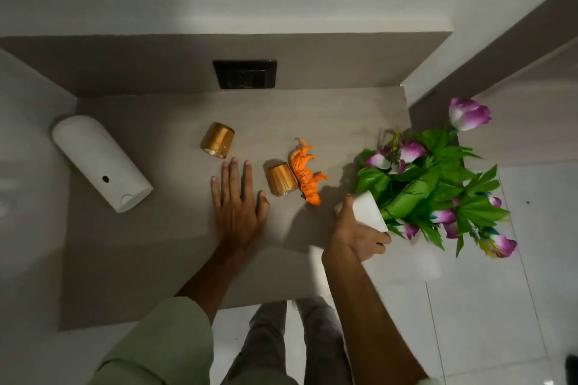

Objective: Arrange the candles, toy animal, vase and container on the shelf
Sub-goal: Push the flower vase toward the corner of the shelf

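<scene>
My right hand (355,233) grips a white vase (369,211) holding green leaves and purple flowers (438,184), tilted out over the shelf's right edge. My left hand (236,200) lies flat on the shelf (140,259), fingers spread, holding nothing. Two gold candle holders lie on their sides: one (217,140) just beyond my left fingertips, the other (282,180) right of my thumb. An orange toy tiger (305,173) lies against the second holder. A tall white container (100,162) lies on its side at the left.
A black vent or switch plate (245,74) is set in the back wall of the niche. Side walls close the shelf at left and right. White floor tiles (484,306) and my legs show below the shelf's front edge.
</scene>
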